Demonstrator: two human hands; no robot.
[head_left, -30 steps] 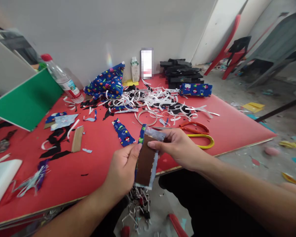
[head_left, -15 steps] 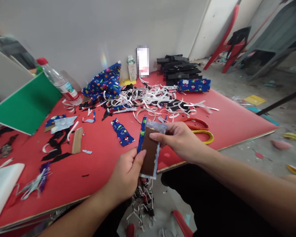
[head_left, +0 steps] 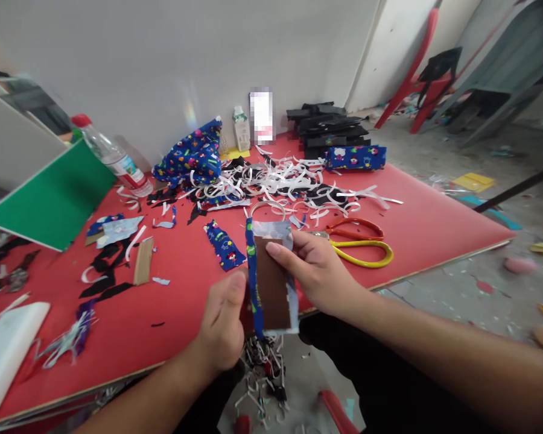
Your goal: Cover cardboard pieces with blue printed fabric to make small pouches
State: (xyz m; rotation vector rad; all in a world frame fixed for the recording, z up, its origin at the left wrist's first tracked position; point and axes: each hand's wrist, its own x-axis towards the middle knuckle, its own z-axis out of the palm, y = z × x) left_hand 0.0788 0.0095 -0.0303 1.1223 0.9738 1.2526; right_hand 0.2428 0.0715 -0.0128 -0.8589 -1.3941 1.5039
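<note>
A brown cardboard rectangle backed by pale cloth, with a blue printed fabric strip folded along its left edge, stood upright just above the red table's near edge.

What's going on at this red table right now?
A person sits at the red table, holding a brown cardboard piece wrapped in pale-backed blue patterned fabric with both hands. The left hand grips its lower left edge, and the right hand pinches the upper right side. Beyond the hands lie the scissors, with red and yellow handles, a heap of white paper strips, a loose fabric scrap, a water bottle and a stack of black pieces.
</note>
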